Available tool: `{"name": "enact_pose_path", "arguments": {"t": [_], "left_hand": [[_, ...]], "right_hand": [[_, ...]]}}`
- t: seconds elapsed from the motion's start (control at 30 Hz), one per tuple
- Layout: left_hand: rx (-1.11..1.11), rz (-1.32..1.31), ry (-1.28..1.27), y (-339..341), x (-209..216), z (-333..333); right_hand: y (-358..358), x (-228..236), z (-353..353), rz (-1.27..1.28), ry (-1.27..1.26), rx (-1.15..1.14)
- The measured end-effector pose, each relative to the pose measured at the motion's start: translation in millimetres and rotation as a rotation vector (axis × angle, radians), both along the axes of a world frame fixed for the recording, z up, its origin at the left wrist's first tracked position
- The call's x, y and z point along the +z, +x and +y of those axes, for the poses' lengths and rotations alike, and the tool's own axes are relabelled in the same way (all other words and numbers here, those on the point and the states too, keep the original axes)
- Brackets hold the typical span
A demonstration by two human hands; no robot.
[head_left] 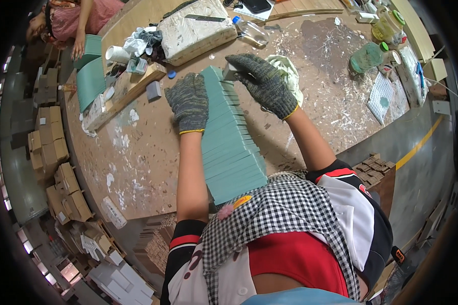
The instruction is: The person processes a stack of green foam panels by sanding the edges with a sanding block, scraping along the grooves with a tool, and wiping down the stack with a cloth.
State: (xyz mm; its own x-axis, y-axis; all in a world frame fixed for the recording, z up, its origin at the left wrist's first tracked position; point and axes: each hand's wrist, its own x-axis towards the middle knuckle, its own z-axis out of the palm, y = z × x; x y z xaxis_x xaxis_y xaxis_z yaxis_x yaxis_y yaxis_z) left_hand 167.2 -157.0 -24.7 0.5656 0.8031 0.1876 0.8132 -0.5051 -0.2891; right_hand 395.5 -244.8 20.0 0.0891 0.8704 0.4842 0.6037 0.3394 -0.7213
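Observation:
A long row of green flat strips (231,147), packed side by side, runs across the table from my apron to between my hands. My left hand (188,103), in a dark grey knitted glove with a yellow cuff, presses against the row's far left side, its fingers together and bent downward; their tips are hidden. In a matching glove, my right hand (266,84) grips a small grey block (230,71) between thumb and fingers, at the far right edge of the strips. Another grey block (153,91) lies left of my left hand.
A whitish stained block (198,33) and a plastic bottle (252,32) stand beyond my hands. Pale cloth (285,71) lies by my right hand. Jars (367,57) stand far right. At far left, a co-worker's hand (78,46) touches green sheets (91,84). Cartons (50,134) line the floor.

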Motion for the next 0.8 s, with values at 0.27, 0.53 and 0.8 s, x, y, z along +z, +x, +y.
{"name": "enact_pose_path", "arguments": {"t": [0.27, 0.53, 0.8], "left_hand": [[0.050, 0.016, -0.113, 3.5, 1.6, 5.4], [0.033, 0.057, -0.112, 0.8, 5.7, -2.6], [0.020, 0.024, -0.093, -0.3, 3.6, -0.3]], "right_hand": [[-7.7, -13.9, 59.3, 0.031, -0.034, 0.069], [7.3, -12.7, 64.7, 0.023, -0.100, 0.172], [3.3, -17.3, 74.5, -0.063, 0.025, 0.193]]}}
